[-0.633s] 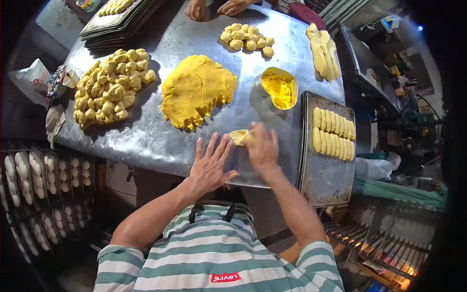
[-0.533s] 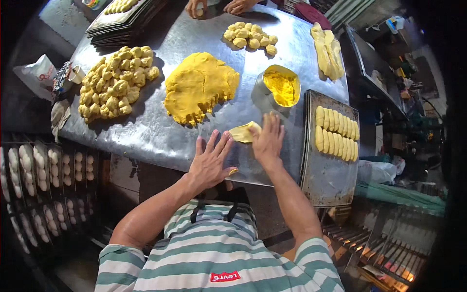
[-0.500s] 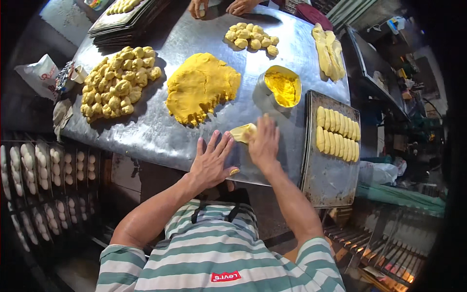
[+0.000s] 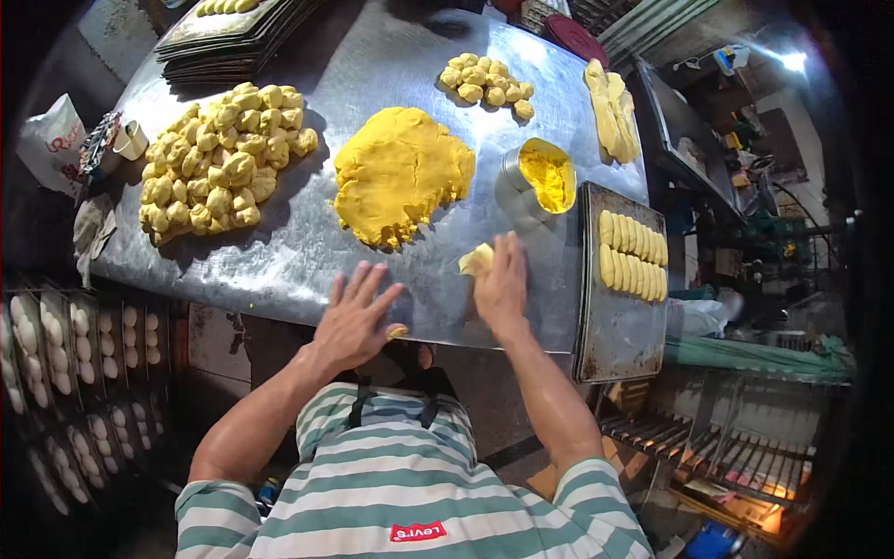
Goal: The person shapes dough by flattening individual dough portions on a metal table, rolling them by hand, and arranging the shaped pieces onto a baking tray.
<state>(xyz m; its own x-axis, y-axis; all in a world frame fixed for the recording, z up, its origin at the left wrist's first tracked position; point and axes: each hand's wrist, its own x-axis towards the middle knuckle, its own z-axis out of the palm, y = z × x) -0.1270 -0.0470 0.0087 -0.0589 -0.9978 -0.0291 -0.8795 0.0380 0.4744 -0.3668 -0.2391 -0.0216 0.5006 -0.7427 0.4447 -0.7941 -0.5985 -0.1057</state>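
A small flattened piece of pale yellow dough (image 4: 476,260) lies on the metal table, partly hidden by my right hand (image 4: 501,291). That hand rests over its right side with the fingers stretched out. My left hand (image 4: 352,320) is apart from the dough, near the table's front edge, fingers spread and nothing in it. A yellow smear shows on its thumb. Beyond my hands sits a large, cracked-edged mass of deep yellow filling (image 4: 400,172). To its right stands a metal tin (image 4: 512,172) holding more yellow filling (image 4: 548,179).
A big heap of dough balls (image 4: 219,172) lies at the left, a smaller group (image 4: 486,82) farther back. Shaped dough rolls (image 4: 633,244) line a baking tray (image 4: 619,349) at the right; long dough strips (image 4: 610,116) lie behind it. Stacked trays (image 4: 233,47) stand far left.
My left hand has moved left, away from the dough piece. My right hand stays over the dough, which shows less. Another person's hands at the far edge are out of view.
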